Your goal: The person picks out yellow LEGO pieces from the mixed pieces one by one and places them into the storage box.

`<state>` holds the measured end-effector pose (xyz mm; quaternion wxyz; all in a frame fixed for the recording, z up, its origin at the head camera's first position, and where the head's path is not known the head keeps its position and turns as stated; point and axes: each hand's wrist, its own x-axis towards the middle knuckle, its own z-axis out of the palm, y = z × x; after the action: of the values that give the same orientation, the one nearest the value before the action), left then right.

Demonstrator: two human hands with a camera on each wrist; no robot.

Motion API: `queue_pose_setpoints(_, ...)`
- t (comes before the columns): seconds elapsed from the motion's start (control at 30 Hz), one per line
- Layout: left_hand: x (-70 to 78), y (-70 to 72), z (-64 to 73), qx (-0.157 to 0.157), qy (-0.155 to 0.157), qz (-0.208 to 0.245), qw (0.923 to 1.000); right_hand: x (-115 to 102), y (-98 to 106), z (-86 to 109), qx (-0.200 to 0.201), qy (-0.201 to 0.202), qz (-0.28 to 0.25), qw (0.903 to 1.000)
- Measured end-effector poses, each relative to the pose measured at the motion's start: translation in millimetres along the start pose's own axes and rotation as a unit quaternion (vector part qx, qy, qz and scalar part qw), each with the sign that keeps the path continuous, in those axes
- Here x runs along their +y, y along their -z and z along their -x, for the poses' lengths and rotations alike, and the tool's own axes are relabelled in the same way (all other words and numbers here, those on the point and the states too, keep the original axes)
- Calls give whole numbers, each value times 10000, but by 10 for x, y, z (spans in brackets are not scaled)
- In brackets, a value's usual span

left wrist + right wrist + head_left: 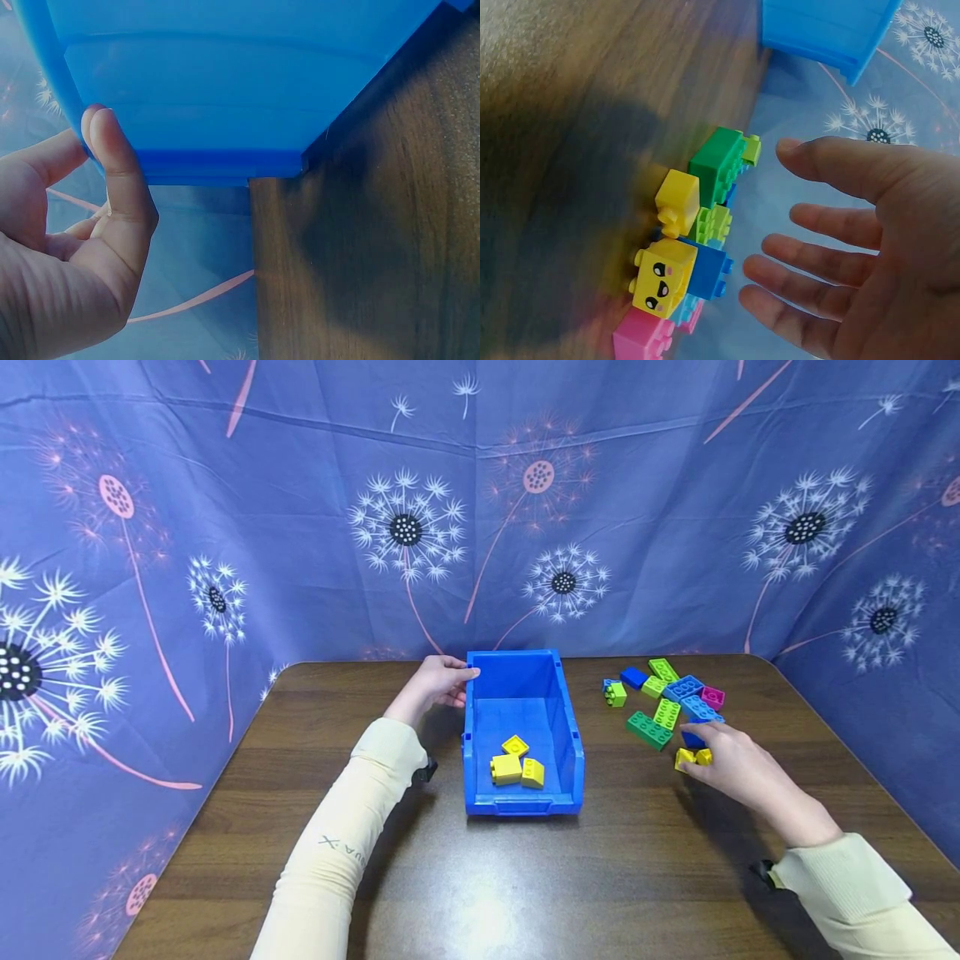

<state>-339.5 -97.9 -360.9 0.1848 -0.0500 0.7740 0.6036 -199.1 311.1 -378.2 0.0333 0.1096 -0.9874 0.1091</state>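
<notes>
My left hand (441, 680) holds the rim of a blue plastic bin (468, 777) near its back left corner, thumb over the edge and fingers outside. In the left wrist view, the thumb lies against the bin's wall (210, 90). Inside the bin lie a few yellow toy bricks (506, 769). My right hand (738, 768) hovers over two more yellow bricks at the near end of a brick pile. The right wrist view shows its fingers spread and empty, beside a yellow brick with a printed face (660, 281) and a plain yellow brick (677, 196).
Several loose bricks lie to the right of the bin, among them a dark green brick (649, 730), a lime brick (667, 713), a light blue brick (683, 687) and a magenta brick (713, 697). A dandelion-print cloth (660, 527) hangs behind the brown wooden table (615, 877).
</notes>
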Motion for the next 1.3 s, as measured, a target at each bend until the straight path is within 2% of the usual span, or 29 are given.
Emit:
queue_pose_setpoints(0.3, -4, -4, 0, -17, -2, 21, 10000, 31, -70, -22, -357, -71, 56, 9993)
queue_pose_setpoints(0.83, -11, -7, -4, 42, 21, -6, 10000, 119, -180, -112, -468, 43, 90, 9989)
queue_pose_setpoints(1.17, -12, -2, 2, 51, -1, -58, 10000, 155, -187, -156, -635, 110, 11, 9979)
queue_pose_setpoints(1.3, -12, 3, -8, 53, -18, -62, 10000, 150, -190, -168, -581, 126, 6, 9982)
